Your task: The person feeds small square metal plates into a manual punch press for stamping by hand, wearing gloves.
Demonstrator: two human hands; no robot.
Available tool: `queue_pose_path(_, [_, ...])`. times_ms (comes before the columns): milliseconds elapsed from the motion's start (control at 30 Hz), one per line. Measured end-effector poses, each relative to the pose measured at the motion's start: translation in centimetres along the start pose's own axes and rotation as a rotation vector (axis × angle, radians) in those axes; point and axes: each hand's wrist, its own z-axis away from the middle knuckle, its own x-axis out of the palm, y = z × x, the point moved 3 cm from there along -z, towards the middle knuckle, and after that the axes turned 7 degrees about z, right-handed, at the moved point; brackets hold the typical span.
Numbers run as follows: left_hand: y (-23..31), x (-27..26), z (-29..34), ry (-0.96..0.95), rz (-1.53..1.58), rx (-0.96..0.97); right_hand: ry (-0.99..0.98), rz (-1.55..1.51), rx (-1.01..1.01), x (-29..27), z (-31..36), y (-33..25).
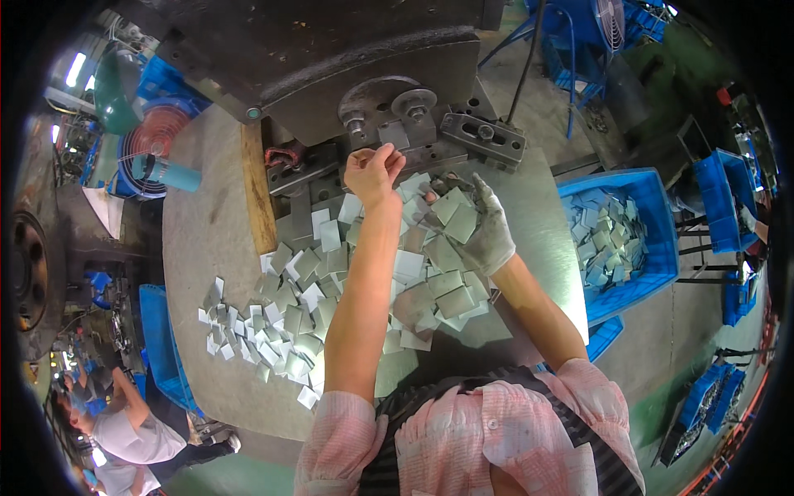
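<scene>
My left hand [374, 172], bare, is closed in a pinch at the press tooling. Its fingertips meet the lower edge of a small square metal plate [394, 135], which stands by the die block [420, 132]. To the right, my right hand [490, 236] wears a pale, soiled glove. It is curled around a few flat metal plates [460, 221], with the thumb up along their side. Below and between both hands, a heap of loose grey metal plates [408, 266] spreads over the worktable [211, 178].
The dark press [306, 58] stands over the table's far side, with a bolted clamp [484, 136] at its right. A wooden strip [257, 190] lies left of the tooling. Smaller pieces [256, 335] lie front left. At right sits a blue bin [662, 240] of plates. Another person [136, 426] is at lower left.
</scene>
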Motion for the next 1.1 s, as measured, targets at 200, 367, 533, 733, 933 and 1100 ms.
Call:
queue_pose_path(200, [-0.1, 0.1, -0.2, 0.016, -0.004, -0.017, -0.088, 0.250, -0.200, -1.1, -1.2, 1.0])
queue_pose_path(367, [2.1, 0.1, 1.4, -0.251, -0.180, -0.042, -0.281, 0.097, 0.014, -0.2, -0.4, -0.1])
queue_pose_path(533, [5.2, -4.0, 6.2, -0.654, -1.185, 0.438, -0.277, -0.096, 0.092, 2.6, -0.6, 0.2])
queue_pose_path(733, [5.2, -6.7, 7.0, -0.867, -1.526, 0.968, -0.189, 0.362, -0.106, 1.8, -0.1, -0.7])
queue_pose_path(933, [6.5, -4.4, 2.1, -0.456, -1.076, 0.129, -0.151, 0.367, -0.097, 0.9, -0.1, -0.7])
queue_pose_path(1100, [3.6, -1.3, 0.3, -0.334, -0.301, -0.219, -0.099, 0.225, -0.002, 0.8, 0.0, -0.5])
